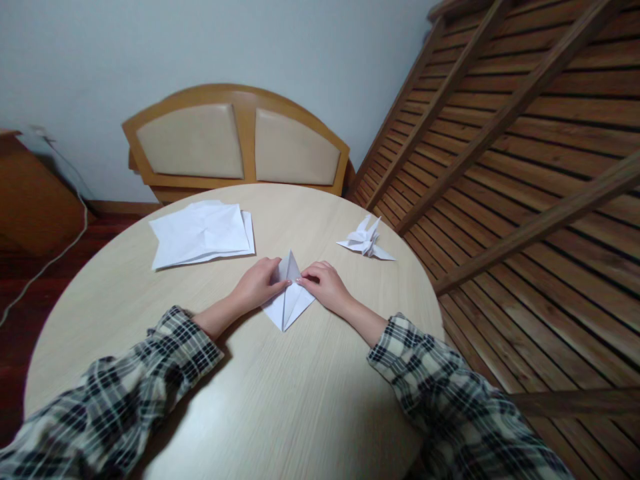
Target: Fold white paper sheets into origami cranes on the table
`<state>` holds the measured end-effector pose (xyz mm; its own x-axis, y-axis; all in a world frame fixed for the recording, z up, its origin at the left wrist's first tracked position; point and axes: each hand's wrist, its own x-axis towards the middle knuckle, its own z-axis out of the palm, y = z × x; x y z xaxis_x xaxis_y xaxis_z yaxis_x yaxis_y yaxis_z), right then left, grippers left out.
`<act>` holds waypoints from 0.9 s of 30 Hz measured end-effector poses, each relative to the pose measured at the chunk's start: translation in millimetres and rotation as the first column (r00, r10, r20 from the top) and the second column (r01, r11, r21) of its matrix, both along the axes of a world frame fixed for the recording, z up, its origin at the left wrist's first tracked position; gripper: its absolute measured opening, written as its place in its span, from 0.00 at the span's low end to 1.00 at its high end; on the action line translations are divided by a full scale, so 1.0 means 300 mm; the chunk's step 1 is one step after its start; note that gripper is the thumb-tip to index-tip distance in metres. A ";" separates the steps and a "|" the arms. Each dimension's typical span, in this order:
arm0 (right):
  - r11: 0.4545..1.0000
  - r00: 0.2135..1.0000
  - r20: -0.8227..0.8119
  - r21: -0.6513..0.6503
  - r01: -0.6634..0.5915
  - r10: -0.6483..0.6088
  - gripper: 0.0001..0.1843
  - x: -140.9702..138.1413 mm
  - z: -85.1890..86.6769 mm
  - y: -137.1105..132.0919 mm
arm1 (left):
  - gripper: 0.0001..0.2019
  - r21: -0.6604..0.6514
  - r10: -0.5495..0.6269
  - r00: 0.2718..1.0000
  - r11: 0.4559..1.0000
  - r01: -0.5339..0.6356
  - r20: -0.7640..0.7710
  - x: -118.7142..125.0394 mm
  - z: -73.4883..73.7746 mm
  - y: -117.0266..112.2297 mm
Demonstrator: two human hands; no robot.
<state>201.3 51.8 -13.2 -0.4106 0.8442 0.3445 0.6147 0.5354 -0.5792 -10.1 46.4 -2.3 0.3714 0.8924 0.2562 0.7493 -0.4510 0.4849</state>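
A white, partly folded paper [289,300], kite-shaped with a centre crease, lies on the round pale wooden table [280,400]. My left hand [257,285] rests on its left side, fingers curled and pressing the paper near the crease. On the paper's right side, my right hand [325,283] presses down the same way with curled fingers. The fingertips of both hands nearly meet at the centre line. Both arms wear plaid sleeves.
A stack of white creased sheets [203,233] lies at the table's far left. A finished white paper crane [366,240] sits at the far right. A wooden chair [235,143] stands behind the table; slatted wooden panelling [525,167] runs along the right.
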 end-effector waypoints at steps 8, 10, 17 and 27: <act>1.000 0.999 -0.042 0.028 -0.008 0.009 0.08 0.003 -0.013 0.007 | 0.14 0.023 -0.076 0.994 0.997 0.075 0.074 -0.013 -0.025 0.015; 1.000 0.999 -0.049 0.024 -0.007 0.008 0.08 0.003 -0.011 0.005 | 0.14 0.033 -0.093 0.993 0.995 0.091 0.076 -0.016 -0.031 0.019; 0.998 0.996 -0.094 0.062 -0.004 0.010 0.07 -0.004 -0.008 0.000 | 0.13 0.079 -0.164 0.986 0.984 0.160 0.040 -0.014 -0.022 0.016; 0.994 0.990 -0.142 0.107 -0.007 0.022 0.04 -0.007 -0.004 -0.004 | 0.12 0.087 -0.210 0.974 0.975 0.202 0.090 -0.012 -0.008 0.010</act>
